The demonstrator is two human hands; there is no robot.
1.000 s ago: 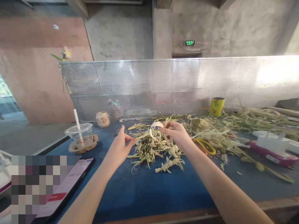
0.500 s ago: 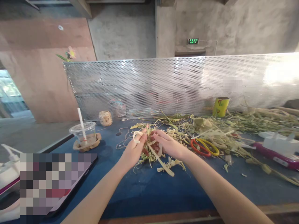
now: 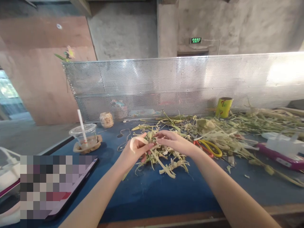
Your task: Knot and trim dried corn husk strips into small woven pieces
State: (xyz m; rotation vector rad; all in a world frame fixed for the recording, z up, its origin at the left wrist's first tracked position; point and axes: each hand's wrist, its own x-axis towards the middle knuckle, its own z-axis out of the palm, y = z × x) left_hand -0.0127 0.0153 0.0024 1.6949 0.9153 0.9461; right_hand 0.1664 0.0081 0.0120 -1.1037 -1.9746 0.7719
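Soft, diffuse light covers the worktop (image 3: 154, 199). Beyond and right of the right grip (image 3: 174, 142), white glare washes out part of the perforated screen (image 3: 166, 76); far left of the left grip (image 3: 134, 150), an opening (image 3: 9, 95) glows. Faint shadows lie below both grips. Fine detail between them smears; wide-angle distortion stretches the edges.

Head-worn view, facing forward and down, near a blue table (image 3: 152, 198)

The strip (image 3: 137, 138) is creamy white, the scraps (image 3: 174, 153) mottled straw and pale green, against a deep blue tabletop (image 3: 142, 199). One loop (image 3: 215, 150) is yellow, its neighbouring loop (image 3: 206, 150) orange-red, and the yellow cylinder (image 3: 224, 108) bears reddish markings. Round perforations pattern the silvery panel (image 3: 142, 79).
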